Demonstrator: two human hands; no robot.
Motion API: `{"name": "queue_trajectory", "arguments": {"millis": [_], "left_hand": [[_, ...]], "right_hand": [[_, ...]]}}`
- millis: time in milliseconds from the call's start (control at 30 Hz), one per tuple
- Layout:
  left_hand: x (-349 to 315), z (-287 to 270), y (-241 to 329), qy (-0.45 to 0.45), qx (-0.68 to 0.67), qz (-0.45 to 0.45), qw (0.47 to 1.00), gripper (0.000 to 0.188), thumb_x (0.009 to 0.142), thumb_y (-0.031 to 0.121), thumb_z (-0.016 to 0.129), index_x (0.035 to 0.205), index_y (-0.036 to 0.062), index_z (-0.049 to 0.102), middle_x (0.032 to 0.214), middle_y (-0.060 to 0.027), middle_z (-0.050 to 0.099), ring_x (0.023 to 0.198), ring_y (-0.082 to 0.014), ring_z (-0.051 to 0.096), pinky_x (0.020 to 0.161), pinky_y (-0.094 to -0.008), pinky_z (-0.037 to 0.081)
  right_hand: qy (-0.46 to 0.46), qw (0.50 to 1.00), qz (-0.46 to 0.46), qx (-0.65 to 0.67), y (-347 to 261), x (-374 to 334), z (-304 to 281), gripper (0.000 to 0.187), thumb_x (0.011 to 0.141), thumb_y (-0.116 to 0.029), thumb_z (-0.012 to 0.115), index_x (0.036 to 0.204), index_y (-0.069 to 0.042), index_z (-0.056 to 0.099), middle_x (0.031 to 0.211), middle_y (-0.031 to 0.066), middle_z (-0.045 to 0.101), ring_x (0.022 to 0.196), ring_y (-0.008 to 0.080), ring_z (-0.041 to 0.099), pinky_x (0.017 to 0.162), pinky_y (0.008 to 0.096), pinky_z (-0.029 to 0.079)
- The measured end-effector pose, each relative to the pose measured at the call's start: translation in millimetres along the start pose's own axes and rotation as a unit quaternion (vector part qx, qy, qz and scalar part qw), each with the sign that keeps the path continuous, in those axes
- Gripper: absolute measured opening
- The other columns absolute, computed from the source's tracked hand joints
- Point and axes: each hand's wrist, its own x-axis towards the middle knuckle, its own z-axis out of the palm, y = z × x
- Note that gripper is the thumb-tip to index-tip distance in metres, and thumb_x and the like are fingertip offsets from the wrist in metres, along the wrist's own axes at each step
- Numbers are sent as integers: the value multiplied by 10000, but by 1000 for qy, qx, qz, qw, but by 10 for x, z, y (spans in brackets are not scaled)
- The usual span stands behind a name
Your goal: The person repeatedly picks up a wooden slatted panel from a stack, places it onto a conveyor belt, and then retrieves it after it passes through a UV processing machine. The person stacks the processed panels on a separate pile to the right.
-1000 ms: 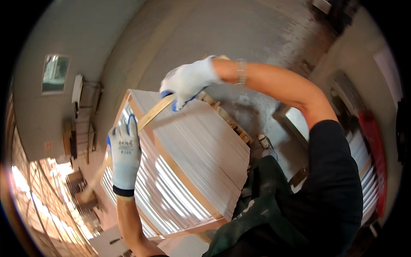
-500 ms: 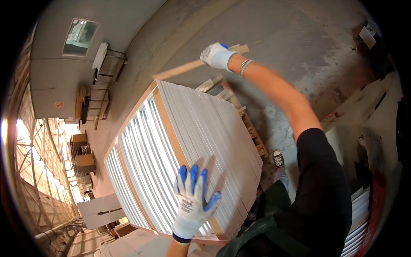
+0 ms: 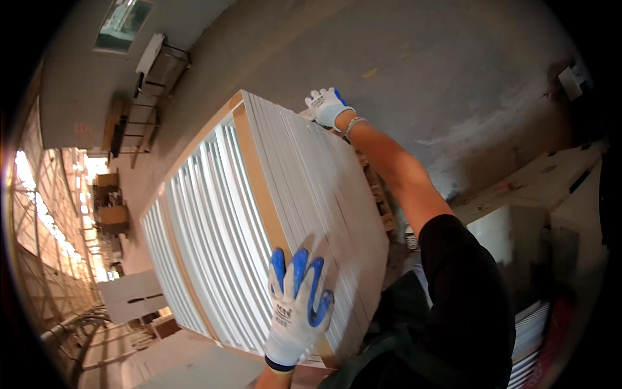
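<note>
A tall stack of thin white panels (image 3: 324, 194) stands in front of me, with brown strips (image 3: 256, 175) along its slatted upper side. My left hand (image 3: 295, 311), in a white glove with blue coating, lies open with spread fingers on the stack's near edge. Out beyond the far right corner of the stack is my right hand (image 3: 328, 107), gloved the same way, its short-looking fingers apart. No wooden strip shows in it. Part of a wooden pallet (image 3: 383, 204) shows beneath the stack's right side.
Metal racks (image 3: 162, 68) stand along the far left wall under a window (image 3: 123, 24). Brown boxes (image 3: 113, 219) are at the left. At the lower left lies a white board (image 3: 133, 295). Pale panels (image 3: 538, 188) stand at my right. Concrete floor (image 3: 453, 71) stretches beyond the stack.
The wooden strip in my right hand is gone from view. That hand has come lower, close to the stack's far corner, and its fingers have spread. My left hand stays on the stack.
</note>
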Motion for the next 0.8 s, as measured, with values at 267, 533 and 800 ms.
{"name": "queue_trajectory", "arguments": {"millis": [267,533,800], "left_hand": [[-140,-121,-88,61,-40,89,993,620,900,255,722,1448,67,502,1558,-218,357,1505,-476,187,1213,-592,231],[-1665,-476,-663,60,-190,304,932,659,819,261,768,1384,26,525,1406,-241,504,1364,-445,445,1164,-572,318],[-3268,270,-1551,-160,-470,200,845,424,947,143,643,1346,13,582,1365,-181,579,1300,-317,537,1129,-381,390]], "right_hand": [[56,919,61,386,-12,-1475,-624,432,886,-398,705,1001,18,695,951,197,718,864,260,705,792,399,547],[-42,940,10,337,-1773,-3734,-1831,690,815,-547,783,1163,32,643,928,154,708,819,263,695,779,348,571],[-29,949,251,186,-2779,-4526,-1564,650,777,-382,762,1166,80,523,1101,303,671,1090,396,661,943,418,529]]}}
